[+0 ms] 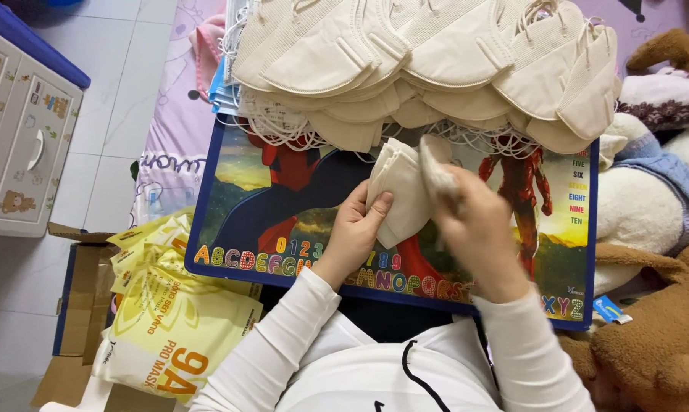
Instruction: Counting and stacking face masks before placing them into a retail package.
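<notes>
Yellow packets (169,320) fill the cardboard box (81,305). Our left hand (356,233) and right hand (474,229) curl shut around a folded beige mask (401,187).

Left hand (353,229): grips the lower edge of a small stack of folded beige masks (400,191), thumb on top.
Right hand (478,229): pinches the upper right of the same stack, slightly blurred.
Lap board (283,221): blue-rimmed, with cartoon figures and coloured letters, under both hands.
Mask heap (428,61): many beige masks with white ear loops, piled along the board's far edge.
Yellow packets (169,320): stacked in a cardboard box (81,305) at left.
Plush toys (657,336): brown and white, at right.
White drawer unit (20,130): upper left, on the tiled floor.
</notes>
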